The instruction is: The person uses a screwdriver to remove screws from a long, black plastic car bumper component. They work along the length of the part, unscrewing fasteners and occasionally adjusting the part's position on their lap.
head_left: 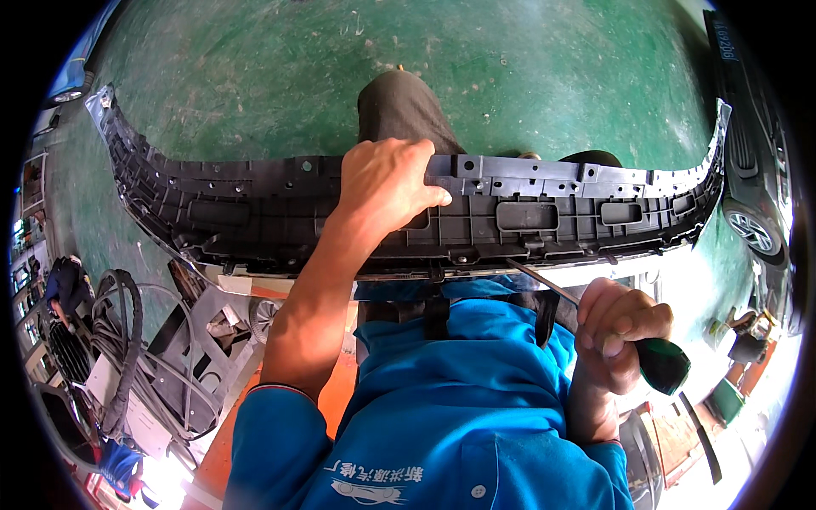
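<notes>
A long black plastic bumper part (476,212) lies across in front of my body, its ribbed inner side up and both ends curving away from me. My left hand (387,183) grips its far edge near the middle, fingers over the edge and thumb on the ribbed face. In my right hand (619,327) is a screwdriver (665,365) with a dark green and black handle. Its metal shaft points up and left, and the tip meets the bumper part's near edge, right of centre. Whether the tip sits in a gap cannot be made out.
My bent knee (404,106) rises beyond the bumper part, over the green floor (255,76). Dark hoses (123,340) and a grey frame stand at left, near a crouching person (66,285). A dark car (752,187) is at right, with a green container (727,399) nearer.
</notes>
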Demonstrator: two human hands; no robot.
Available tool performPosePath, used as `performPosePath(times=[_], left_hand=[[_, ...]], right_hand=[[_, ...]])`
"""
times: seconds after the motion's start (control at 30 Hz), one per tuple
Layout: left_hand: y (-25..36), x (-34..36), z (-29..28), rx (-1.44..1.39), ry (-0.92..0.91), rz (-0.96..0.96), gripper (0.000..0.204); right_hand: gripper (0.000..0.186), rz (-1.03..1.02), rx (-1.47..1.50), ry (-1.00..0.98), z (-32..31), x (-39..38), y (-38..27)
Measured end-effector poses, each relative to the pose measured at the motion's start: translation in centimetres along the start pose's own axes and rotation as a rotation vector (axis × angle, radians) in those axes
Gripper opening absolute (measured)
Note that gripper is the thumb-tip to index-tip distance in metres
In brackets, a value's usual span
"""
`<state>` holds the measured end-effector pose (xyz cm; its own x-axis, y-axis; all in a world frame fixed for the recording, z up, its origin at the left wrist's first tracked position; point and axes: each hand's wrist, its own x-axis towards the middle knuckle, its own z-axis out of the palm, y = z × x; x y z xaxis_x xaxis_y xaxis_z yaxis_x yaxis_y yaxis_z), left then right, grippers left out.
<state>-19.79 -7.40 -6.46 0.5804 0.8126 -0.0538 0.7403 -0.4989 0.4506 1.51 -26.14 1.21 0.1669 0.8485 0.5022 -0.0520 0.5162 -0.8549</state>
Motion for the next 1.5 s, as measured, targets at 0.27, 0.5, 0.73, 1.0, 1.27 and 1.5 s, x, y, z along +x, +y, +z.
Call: performPosePath(times=[0.27,0.5,0.73,1.0,1.27,1.5], left_hand=[[-0.1,0.0,0.4,-0.003,0.011,-0.004,0.045],[-0.2,0.1,0.3,0.007,-0.001,-0.007,0.044],[-0.4,0.3,0.7,-0.007,0.059,0.009,0.044],[-0.4,-0.3,0.8,-0.028,0.033,0.006,0.046],[-0.3,-0.2,0.4,-0.047,0.000,-0.004,0.049],[-0.4,-0.2,0.6,-0.026,0.056,0.034,0.046]], right_hand=[[0.016,-0.001,0.010,-0.003,-0.3,-0.2,0.9],[0.015,-0.025,0.017,0.043,-0.3,-0.2,1.8],[0.015,0.110,-0.012,0.129,1.0,1.8,2.5],[0.019,0.107,0.078,0.055,0.8,1.1,0.7],[0.020,0.050,0.050,0.041,0.5,1.3,-0.1],[0.017,-0.048,0.086,-0.062,-0.2,1.8,-2.5]])
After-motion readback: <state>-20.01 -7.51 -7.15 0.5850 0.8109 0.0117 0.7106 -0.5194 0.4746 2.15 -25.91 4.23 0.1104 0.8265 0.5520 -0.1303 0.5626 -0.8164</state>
